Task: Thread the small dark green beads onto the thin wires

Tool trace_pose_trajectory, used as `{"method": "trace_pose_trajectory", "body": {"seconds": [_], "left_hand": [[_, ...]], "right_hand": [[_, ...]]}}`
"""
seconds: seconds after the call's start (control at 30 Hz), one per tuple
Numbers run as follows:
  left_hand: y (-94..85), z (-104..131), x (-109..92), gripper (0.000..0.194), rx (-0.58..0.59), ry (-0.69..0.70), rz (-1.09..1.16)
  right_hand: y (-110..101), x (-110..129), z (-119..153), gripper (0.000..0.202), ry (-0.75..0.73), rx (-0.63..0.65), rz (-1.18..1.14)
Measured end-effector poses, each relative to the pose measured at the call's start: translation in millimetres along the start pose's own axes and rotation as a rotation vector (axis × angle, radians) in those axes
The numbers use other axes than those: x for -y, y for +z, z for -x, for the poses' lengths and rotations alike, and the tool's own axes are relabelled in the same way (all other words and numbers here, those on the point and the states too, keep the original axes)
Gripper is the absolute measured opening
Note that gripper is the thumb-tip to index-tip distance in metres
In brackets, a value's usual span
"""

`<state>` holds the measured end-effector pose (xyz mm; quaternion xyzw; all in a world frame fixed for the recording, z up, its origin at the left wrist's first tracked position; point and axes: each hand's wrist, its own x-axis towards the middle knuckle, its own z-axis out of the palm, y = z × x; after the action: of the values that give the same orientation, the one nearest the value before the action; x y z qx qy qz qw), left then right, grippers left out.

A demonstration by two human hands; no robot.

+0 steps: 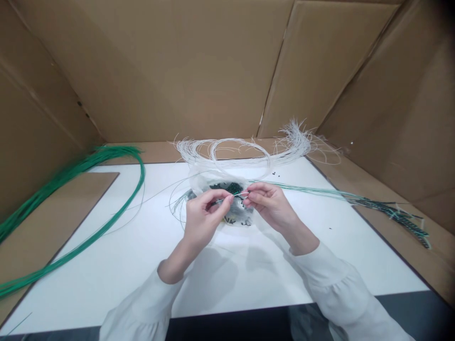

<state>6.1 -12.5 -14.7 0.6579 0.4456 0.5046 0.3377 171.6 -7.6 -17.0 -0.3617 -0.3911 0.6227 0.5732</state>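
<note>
Pinched in the fingers of the left hand [205, 214] and the right hand [270, 207], a thin strand [241, 193] spans between them over a clear bag [239, 217] of small dark pieces [233, 188]; beyond, looped white strands [249, 162] lie before the cardboard wall [170, 71].

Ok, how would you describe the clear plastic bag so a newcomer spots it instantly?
On the white tabletop, look to the middle, where the left hand and right hand nearly meet. The clear plastic bag lies behind them, partly hidden. Unlike the loose green bundle and white bundle farther out, it holds small dark pieces.
</note>
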Motion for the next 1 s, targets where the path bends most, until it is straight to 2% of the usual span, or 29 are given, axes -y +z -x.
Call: {"method": "trace_pose_trajectory", "body": {"seconds": [0.5, 1.0], "left_hand": [[1.7, 0.4, 0.6, 0.012, -0.031, 0.102, -0.015], [1.3, -0.5, 0.4, 0.013, -0.039, 0.103, -0.023]], "right_hand": [[1.5, -4.0, 1.7, 0.016, 0.051, 0.051, -0.12], [1.4, -5.0, 2.2, 0.016, 0.06, 0.041, -0.124]]}}
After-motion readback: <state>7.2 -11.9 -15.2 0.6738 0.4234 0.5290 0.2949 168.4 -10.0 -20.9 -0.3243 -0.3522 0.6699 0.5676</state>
